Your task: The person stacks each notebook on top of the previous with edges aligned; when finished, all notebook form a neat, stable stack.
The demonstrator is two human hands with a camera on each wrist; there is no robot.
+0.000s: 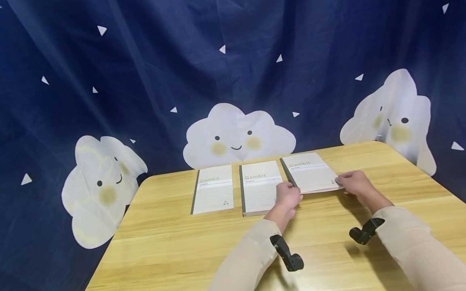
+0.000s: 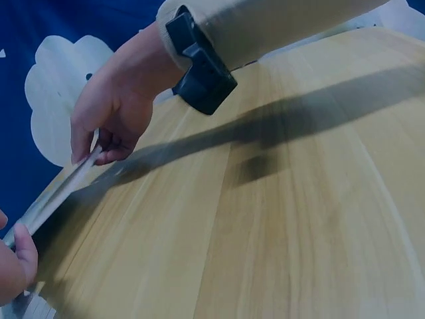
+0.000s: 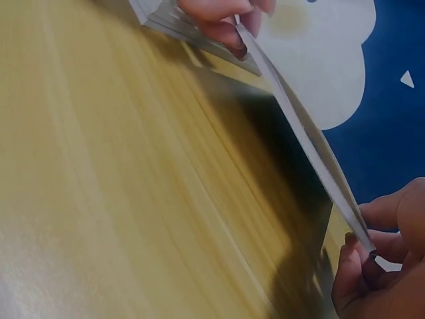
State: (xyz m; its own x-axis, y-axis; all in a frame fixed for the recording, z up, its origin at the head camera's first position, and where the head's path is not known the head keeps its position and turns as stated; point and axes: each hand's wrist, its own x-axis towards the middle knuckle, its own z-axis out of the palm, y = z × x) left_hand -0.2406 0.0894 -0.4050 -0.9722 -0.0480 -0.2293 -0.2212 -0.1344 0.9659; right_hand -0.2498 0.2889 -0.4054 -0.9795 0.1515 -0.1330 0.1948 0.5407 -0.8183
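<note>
Both hands hold a notebook (image 1: pixel 309 171) with a pale "Gambit" cover and dark spine by its near corners. My left hand (image 1: pixel 287 196) grips the near left corner beside the spine, while my right hand (image 1: pixel 354 182) pinches the near right corner between thumb and fingers. In the right wrist view the held notebook (image 3: pixel 309 143) is tilted, its near edge raised over the table with a shadow beneath and its pages slightly parted. Next to my left hand lies a stack of matching notebooks (image 1: pixel 260 190), partly overlapped by that hand in the head view.
Another matching notebook (image 1: pixel 214 192) lies flat left of the stack. Everything is on a wood-grain table (image 1: pixel 164 242), whose far edge meets a dark blue curtain (image 1: pixel 164 52) with white cloud prints. Black wrist devices (image 1: pixel 287 254) stick out from both sleeves.
</note>
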